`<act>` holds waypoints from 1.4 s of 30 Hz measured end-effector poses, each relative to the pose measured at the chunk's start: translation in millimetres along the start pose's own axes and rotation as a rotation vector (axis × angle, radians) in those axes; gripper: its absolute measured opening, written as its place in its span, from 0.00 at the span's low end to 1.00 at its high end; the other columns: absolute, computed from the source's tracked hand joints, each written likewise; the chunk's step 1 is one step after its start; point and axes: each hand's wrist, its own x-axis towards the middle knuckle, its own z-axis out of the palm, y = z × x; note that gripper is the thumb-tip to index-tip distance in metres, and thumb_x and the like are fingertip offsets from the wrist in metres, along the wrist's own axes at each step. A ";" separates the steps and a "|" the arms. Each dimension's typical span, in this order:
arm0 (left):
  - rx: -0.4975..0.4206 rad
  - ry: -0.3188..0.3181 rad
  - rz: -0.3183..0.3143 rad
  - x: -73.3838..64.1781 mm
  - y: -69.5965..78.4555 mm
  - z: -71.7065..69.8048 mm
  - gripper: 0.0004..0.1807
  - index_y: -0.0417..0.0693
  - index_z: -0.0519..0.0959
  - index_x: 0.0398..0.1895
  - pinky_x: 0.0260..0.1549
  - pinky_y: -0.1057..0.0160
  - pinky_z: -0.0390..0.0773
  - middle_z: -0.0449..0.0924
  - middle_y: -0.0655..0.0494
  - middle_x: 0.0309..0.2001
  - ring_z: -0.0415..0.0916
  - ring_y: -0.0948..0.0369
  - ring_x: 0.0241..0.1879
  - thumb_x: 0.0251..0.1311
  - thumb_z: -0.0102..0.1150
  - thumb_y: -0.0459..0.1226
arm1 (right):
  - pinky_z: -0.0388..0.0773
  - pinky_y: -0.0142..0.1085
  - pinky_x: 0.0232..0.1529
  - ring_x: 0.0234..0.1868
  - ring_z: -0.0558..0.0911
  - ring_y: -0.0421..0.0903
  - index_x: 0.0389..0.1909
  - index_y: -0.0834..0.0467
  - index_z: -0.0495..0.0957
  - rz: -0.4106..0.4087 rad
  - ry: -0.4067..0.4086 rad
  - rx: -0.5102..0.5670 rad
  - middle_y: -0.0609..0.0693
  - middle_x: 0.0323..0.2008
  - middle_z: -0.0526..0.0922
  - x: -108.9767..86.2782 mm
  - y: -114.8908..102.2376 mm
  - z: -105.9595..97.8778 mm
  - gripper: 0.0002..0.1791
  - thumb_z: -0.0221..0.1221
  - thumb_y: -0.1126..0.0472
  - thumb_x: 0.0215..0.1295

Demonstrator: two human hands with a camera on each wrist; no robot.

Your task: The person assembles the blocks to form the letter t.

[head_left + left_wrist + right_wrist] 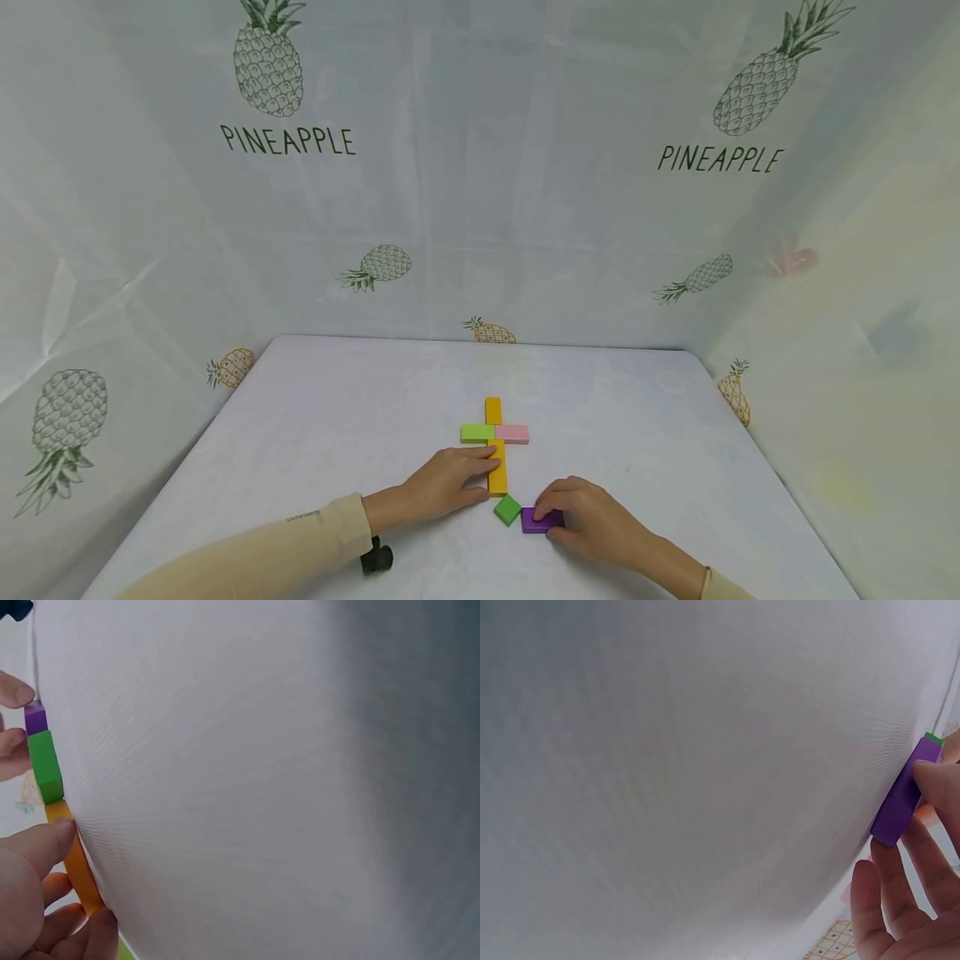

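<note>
My left hand [448,485] holds a yellow-orange block [497,477], its thumb at the near end and its fingertips farther along. My right hand [594,518] pinches a purple block [538,522] between thumb and fingers. Between those two lies a green square block [507,510], turned cornerwise. In the left wrist view, the green block [46,766] lines up between the purple block [36,720] and the orange one [81,870]. Beyond the held orange block, a light green block [477,433] and a pink block [512,434] lie end to end, with another yellow-orange block [492,410] above them.
A white-covered table [360,392] carries the blocks. Near my left sleeve sits a small black object [377,557]. Behind the table hangs a pale curtain [480,167] printed with pineapples.
</note>
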 end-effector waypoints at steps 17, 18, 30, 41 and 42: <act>-0.022 -0.006 -0.009 -0.7 -4.3 1.9 0.32 0.45 0.74 0.76 0.71 0.54 0.73 0.71 0.51 0.76 0.70 0.57 0.75 0.72 0.69 0.44 | 0.85 0.42 0.56 0.54 0.84 0.40 0.48 0.45 0.87 -0.020 0.018 -0.002 0.37 0.51 0.86 -0.6 -0.3 -2.8 0.18 0.77 0.63 0.59; -0.031 -0.011 -0.012 -1.2 -4.3 1.1 0.33 0.45 0.73 0.76 0.71 0.54 0.73 0.71 0.51 0.77 0.69 0.57 0.75 0.72 0.69 0.43 | 0.85 0.42 0.56 0.54 0.84 0.40 0.49 0.46 0.88 -0.022 0.021 -0.001 0.37 0.51 0.86 -0.7 -0.4 -3.8 0.18 0.77 0.63 0.59; 0.012 0.022 -0.128 -14.3 -11.2 -13.7 0.38 0.58 0.69 0.80 0.70 0.50 0.74 0.68 0.58 0.78 0.69 0.57 0.76 0.69 0.72 0.47 | 0.84 0.47 0.59 0.57 0.83 0.41 0.51 0.45 0.88 0.126 -0.001 0.021 0.32 0.54 0.84 0.2 1.9 -22.2 0.19 0.76 0.62 0.60; 0.076 0.192 -0.157 -37.6 -21.0 -39.7 0.39 0.58 0.71 0.79 0.66 0.45 0.78 0.69 0.56 0.78 0.73 0.51 0.72 0.67 0.73 0.50 | 0.83 0.52 0.59 0.60 0.83 0.46 0.54 0.46 0.87 0.168 0.078 -0.022 0.41 0.58 0.85 -6.8 9.4 -38.2 0.23 0.78 0.61 0.57; 0.083 0.206 -0.165 -40.1 -22.4 -42.5 0.39 0.58 0.71 0.79 0.66 0.44 0.78 0.69 0.56 0.78 0.73 0.51 0.72 0.66 0.73 0.50 | 0.84 0.52 0.59 0.59 0.83 0.46 0.54 0.46 0.86 0.158 0.094 -0.028 0.41 0.58 0.85 -7.3 9.8 -39.7 0.23 0.78 0.61 0.57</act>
